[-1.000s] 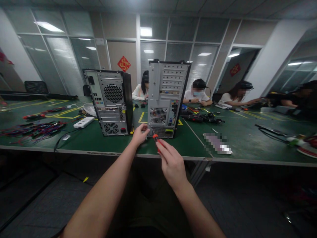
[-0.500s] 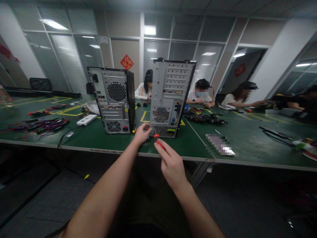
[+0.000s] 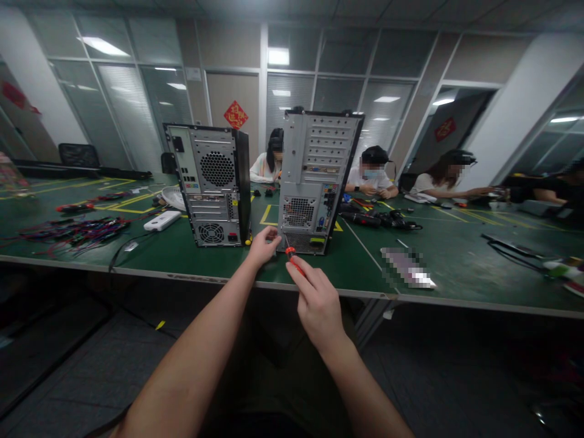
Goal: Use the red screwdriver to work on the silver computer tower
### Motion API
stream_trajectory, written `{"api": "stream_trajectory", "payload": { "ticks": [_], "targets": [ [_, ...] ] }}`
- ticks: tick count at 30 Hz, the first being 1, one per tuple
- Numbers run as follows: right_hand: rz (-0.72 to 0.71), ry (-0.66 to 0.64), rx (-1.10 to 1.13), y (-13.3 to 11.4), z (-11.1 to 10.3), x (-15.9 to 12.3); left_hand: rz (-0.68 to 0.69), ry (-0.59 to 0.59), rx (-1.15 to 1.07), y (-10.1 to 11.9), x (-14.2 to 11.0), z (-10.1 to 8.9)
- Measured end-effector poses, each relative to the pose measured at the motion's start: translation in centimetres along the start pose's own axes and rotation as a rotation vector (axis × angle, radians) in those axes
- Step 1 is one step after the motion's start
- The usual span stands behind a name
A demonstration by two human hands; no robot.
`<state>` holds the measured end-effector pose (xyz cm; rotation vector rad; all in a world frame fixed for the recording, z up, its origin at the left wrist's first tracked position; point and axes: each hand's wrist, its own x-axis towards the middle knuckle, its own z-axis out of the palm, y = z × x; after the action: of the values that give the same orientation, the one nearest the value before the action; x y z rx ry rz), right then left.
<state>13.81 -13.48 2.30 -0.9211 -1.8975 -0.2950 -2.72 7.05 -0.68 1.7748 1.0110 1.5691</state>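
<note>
Compared with half a second ago, the right hand [image 3: 319, 301] and screwdriver [image 3: 292, 252] keep almost the same pose; the whole view has shifted slightly, so things sit a little farther right. The right hand is closed around the red handle, its shaft pointing up at the bottom left corner of the taller computer tower [image 3: 314, 170]. The left hand [image 3: 264, 244] has its fingers loosely curled at that same corner; whether they pinch anything, I cannot tell. The taller computer tower stands upright on the green table [image 3: 219, 267], back panel forward, with the shorter computer tower [image 3: 212, 182] apart on its left. Further left lie a white box [image 3: 162, 221] and tangled wires [image 3: 82, 231]; black cables [image 3: 392, 219] lie to the right. Beyond, several people sit across the table.
</note>
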Motion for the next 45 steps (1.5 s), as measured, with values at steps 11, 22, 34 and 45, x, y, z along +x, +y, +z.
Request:
{"api": "stream_trajectory", "payload": {
  "ticks": [11,22,34,45],
  "targets": [
    [0.089,0.118,0.018,0.27,0.32,-0.19,-0.002,0.017,0.031,0.15,-0.08,-0.03],
    [0.177,0.131,0.049,0.12,0.67,-0.44,-0.002,0.014,0.029,0.41,-0.21,-0.15],
    [0.133,0.14,0.024,0.19,0.48,-0.18,0.0,0.008,0.031,0.14,-0.11,-0.03],
    [0.007,-0.01,0.031,0.17,-0.01,0.19,0.013,0.009,0.014,0.11,-0.16,0.01]
  ]
}}
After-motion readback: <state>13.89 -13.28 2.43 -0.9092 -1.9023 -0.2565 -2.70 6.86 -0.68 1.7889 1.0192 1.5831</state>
